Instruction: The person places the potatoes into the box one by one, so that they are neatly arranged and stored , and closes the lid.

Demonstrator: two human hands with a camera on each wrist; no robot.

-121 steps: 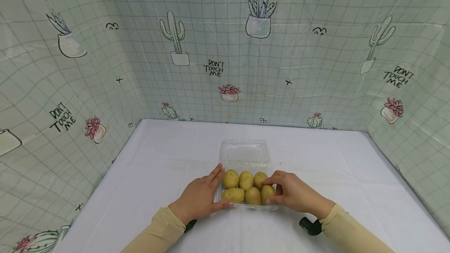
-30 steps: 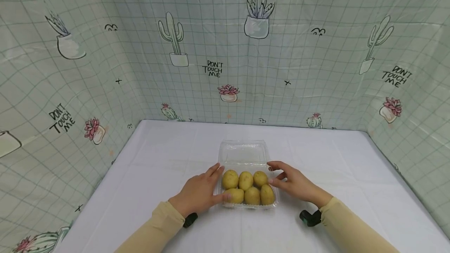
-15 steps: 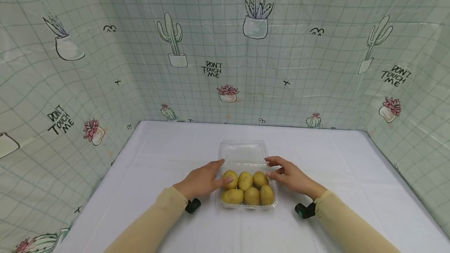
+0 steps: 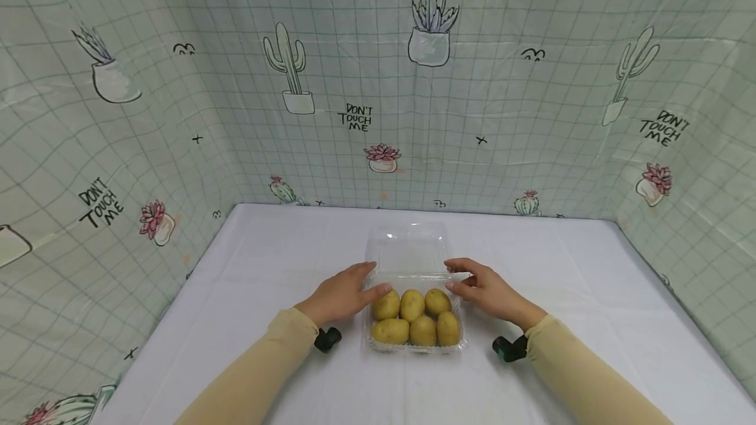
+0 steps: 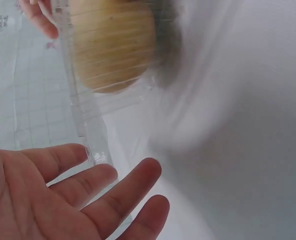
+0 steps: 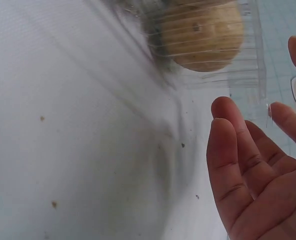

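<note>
A clear plastic clamshell box (image 4: 416, 347) sits before me, holding several yellow potatoes (image 4: 412, 305) in two rows. Its hinged lid (image 4: 407, 248) is tipped back toward the wall. My left hand (image 4: 336, 295) is at the box's left back corner, index fingertip at the lid's edge and thumb over the nearest potato. At the opposite back corner is my right hand (image 4: 493, 290), its index fingertip likewise at the lid's edge. In the left wrist view the fingers (image 5: 133, 192) spread loosely beside the clear wall. The right wrist view has relaxed fingers (image 6: 228, 165) below the hinge side.
A white cloth covers the table (image 4: 567, 281). Behind and at both sides hangs a gridded curtain (image 4: 331, 149) printed with cacti and lettering. Dark wrist devices show at the left cuff (image 4: 327, 340) and the right cuff (image 4: 510, 349).
The right hand has left the front right potato and moved back to the lid's corner. The left hand has slid back too. The lid's far edge now stands slightly higher.
</note>
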